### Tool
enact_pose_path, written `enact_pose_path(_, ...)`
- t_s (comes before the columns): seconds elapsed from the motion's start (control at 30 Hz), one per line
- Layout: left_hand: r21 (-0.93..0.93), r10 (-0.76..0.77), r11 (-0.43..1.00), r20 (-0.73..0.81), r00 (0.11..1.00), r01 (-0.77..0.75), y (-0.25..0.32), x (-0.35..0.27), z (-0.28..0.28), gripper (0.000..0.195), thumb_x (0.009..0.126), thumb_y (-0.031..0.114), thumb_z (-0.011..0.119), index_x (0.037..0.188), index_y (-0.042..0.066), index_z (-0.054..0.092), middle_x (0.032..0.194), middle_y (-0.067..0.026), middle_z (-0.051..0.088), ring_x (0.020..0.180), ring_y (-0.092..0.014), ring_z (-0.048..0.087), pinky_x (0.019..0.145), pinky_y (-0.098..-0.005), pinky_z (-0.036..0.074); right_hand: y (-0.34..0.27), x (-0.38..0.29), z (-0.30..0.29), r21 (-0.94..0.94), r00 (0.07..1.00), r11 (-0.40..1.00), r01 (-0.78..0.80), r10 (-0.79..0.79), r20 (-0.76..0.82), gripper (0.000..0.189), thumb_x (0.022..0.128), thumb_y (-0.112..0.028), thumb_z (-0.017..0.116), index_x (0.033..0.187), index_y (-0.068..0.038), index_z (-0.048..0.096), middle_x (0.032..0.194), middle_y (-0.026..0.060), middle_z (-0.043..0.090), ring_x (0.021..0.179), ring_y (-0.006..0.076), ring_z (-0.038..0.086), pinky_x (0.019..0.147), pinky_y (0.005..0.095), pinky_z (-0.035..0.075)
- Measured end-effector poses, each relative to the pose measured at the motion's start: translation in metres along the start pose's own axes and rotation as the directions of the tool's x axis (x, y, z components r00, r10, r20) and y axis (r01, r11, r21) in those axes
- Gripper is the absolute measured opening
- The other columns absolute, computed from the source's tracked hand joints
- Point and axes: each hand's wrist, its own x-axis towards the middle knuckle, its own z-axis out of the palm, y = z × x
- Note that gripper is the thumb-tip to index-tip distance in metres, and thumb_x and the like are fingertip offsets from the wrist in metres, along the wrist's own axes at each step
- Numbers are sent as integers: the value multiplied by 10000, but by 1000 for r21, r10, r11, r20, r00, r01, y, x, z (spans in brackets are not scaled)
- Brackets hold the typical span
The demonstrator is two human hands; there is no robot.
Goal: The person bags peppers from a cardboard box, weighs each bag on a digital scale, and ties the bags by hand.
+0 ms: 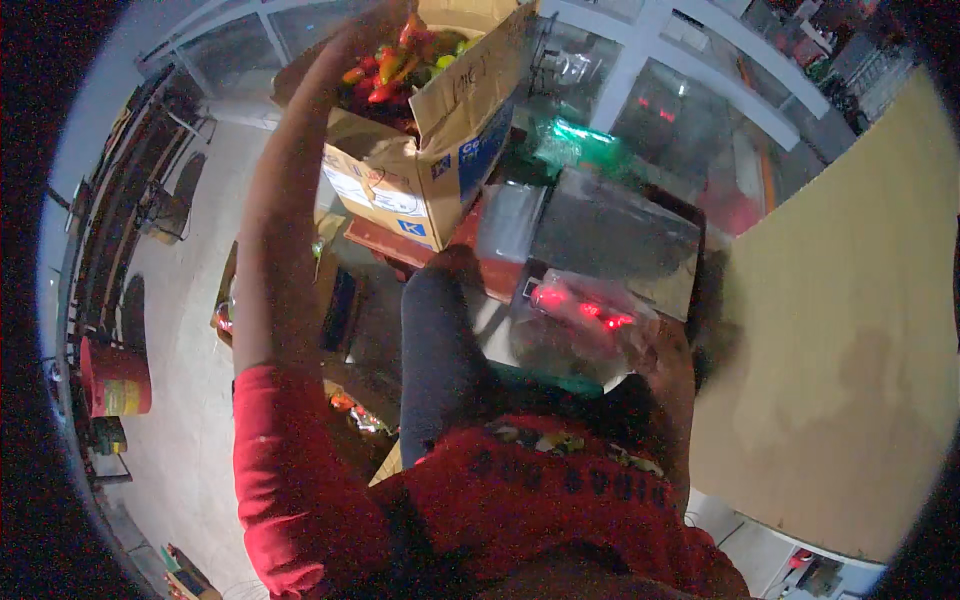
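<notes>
My left arm reaches up to an open cardboard box (382, 180) holding small red, orange and green peppers (390, 67). My left hand (386, 19) is blurred and dark at the peppers; its fingers and any grip cannot be made out. On the right, my right hand (660, 345) pinches the edge of a clear plastic bag (600, 292). Red lights glow through the bag at the front of a tabletop scale, whose flat metal plate (615, 232) lies just beyond. Whether the bag holds anything is unclear.
Clear plastic sheets or bags (510, 221) lie on a red surface (499, 277) beside the scale. Green plastic packaging (577, 142) is behind it. A large tan panel (832, 322) stands at the right. A red bucket (116, 379) is on the floor at the far left.
</notes>
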Motion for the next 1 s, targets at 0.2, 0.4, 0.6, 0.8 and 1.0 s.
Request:
enact_pose_path(0.2,-30,-285,958,-52,957,284,-4,23,69,486,781,450,591,1090,76,605,1043,-110,631,979,-234,598,833,-354,464,-13,-3,12,-148,999,989,-23,19,-30,216,906,-204,535,1061,-55,511,866,46,572,763,148,571,644,275,496)
enact_pose_path(0.4,-238,-521,824,35,853,514,5,27,72,667,683,590,654,1106,76,604,1091,-145,621,1023,-269,595,847,-366,463,-17,0,32,-19,986,992,-124,121,-112,244,912,-173,519,1127,-61,492,910,60,580,755,144,572,626,264,495)
enact_pose_path(0.6,-814,-370,389,291,882,431,59,21,67,430,787,402,643,1026,44,645,979,-127,656,906,-250,632,767,-378,492,1,16,-5,-44,988,999,-25,31,149,199,914,-169,513,1068,-48,480,818,24,543,635,104,514,544,231,438)
enact_pose_path(0.8,-941,-167,338,-45,985,15,-22,13,36,347,778,305,680,992,38,620,894,-99,660,820,-216,634,693,-340,511,-21,-6,28,-112,997,993,-45,51,56,168,918,-209,513,985,-55,508,692,-23,469,559,54,417,495,210,369)
enact_pose_path(1.0,-761,-31,647,32,999,45,23,6,20,350,774,312,683,987,41,620,892,-98,659,817,-213,634,694,-338,511,-4,9,9,-162,991,987,15,6,131,173,918,-225,513,953,-55,517,672,-24,450,564,59,406,498,211,352)
